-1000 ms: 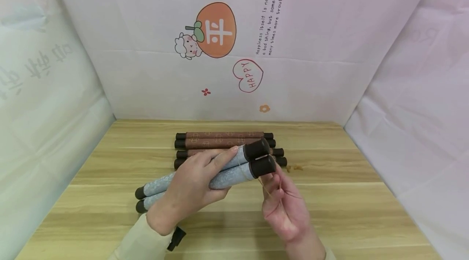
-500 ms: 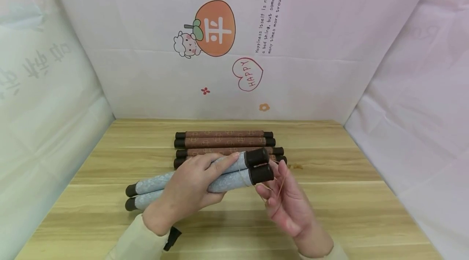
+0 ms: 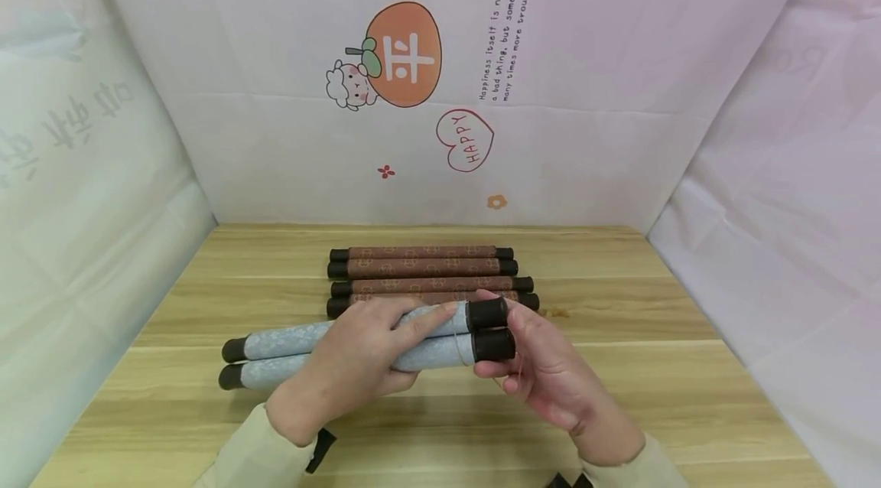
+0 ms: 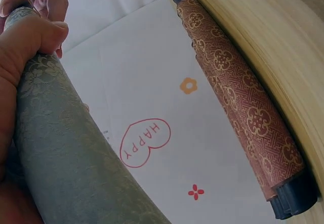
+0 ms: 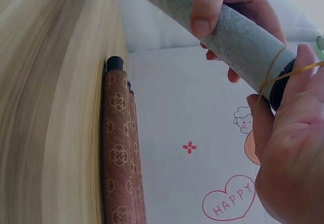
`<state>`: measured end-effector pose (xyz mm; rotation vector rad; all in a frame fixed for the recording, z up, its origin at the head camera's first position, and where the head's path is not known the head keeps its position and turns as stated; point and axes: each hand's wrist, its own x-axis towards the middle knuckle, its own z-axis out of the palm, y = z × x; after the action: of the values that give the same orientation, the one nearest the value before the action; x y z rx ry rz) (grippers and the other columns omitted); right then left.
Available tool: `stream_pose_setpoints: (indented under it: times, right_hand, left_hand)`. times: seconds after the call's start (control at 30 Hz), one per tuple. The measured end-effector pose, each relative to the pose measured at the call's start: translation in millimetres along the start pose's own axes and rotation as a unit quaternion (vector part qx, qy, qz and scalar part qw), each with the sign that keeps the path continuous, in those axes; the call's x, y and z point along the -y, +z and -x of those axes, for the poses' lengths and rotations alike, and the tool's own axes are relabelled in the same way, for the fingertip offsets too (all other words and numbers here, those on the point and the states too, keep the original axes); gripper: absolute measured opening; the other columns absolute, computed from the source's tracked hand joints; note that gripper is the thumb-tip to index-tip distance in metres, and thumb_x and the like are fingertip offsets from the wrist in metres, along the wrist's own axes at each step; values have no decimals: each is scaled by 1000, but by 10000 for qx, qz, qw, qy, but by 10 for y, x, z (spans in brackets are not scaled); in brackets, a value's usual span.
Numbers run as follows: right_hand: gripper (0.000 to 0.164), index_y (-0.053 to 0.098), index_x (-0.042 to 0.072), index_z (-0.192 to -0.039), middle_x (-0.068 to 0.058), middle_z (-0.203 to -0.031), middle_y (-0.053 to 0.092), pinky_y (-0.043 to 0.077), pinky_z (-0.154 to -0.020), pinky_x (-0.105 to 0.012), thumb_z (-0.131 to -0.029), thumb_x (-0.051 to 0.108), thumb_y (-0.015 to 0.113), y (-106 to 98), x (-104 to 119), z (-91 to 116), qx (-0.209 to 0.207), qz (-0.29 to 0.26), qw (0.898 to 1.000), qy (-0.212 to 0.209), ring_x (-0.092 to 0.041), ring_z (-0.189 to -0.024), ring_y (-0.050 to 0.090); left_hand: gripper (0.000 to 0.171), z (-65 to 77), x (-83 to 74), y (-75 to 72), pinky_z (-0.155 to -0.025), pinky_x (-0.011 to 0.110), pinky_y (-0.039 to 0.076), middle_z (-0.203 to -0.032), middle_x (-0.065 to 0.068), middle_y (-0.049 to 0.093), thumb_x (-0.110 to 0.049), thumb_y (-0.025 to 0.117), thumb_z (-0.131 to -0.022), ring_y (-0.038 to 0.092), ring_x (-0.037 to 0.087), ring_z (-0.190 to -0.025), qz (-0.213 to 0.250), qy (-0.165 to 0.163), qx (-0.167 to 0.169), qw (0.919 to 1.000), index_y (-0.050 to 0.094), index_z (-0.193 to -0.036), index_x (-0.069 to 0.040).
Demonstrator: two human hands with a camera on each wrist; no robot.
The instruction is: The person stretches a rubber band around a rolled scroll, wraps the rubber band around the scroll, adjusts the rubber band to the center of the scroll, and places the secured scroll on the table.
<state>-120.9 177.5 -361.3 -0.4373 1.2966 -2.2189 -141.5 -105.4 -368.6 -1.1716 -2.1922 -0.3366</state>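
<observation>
Above the wooden table (image 3: 661, 373): left hand (image 3: 365, 346) grips two pale-blue rolls (image 3: 437, 352), side by side.
Right hand (image 3: 554, 369) at their black end caps (image 3: 494, 345), fingers curled, holding part of a thin rubber band (image 5: 302, 70); band also crosses rolls near caps. Four brown patterned rolls (image 3: 427, 267) lie beyond.

The head camera looks forward and down from above the tabletop (image 3: 661, 396), far enough back to take in the left hand (image 3: 361, 343), the right hand (image 3: 554, 369) and the printed white cloth (image 3: 585, 151) beyond. The left wrist camera looks from close up along a grey-blue roll (image 4: 71, 133), tilted, with the tabletop down its right side. The right wrist camera, also close and tilted, has the tabletop at left. All three share the brown rolls (image 3: 430, 267) and the cloth's HAPPY heart (image 3: 465, 140).
</observation>
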Motion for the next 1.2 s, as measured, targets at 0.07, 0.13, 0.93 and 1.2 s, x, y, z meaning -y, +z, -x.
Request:
stream_pose_setpoints:
  times: [0.07,0.13,0.93,1.2]
  right_hand:
    - [45,42,21,-158,-10,-126,67,58,-65,-15,-114,31,37,-12,16,-1,46,98,9999,78,-14,-88,79]
    - [47,39,20,-160,-11,-127,68,58,-66,-16,-114,30,38,-26,28,-5,117,178,9997,133,-15,-88,79]
    - [64,34,18,-162,-22,-117,59,58,-61,-20,-105,30,62,-10,37,-117,-732,1273,9806,1295,-14,-72,75]
    - [68,40,21,-160,-21,-112,61,57,-57,-21,-100,32,70,0,-12,-180,-1022,1630,9713,1399,-14,-67,72]
  left_hand:
    - [101,6,-2,-3,-73,39,58,-112,3,67,-26,94,-66,67,18,-85,-49,53,13,10000,49,-156,-27]
    - [104,12,-4,-3,-70,38,58,-111,3,67,-26,95,-64,66,19,-83,-112,106,3,9999,49,-156,-27]
    - [112,45,-65,-2,-70,40,59,-112,5,70,-34,102,-58,69,21,-81,-363,199,451,9981,50,-156,-29]
    - [115,57,-88,2,-70,39,58,-112,5,70,-38,103,-56,67,22,-80,-556,261,427,9972,48,-157,-28]
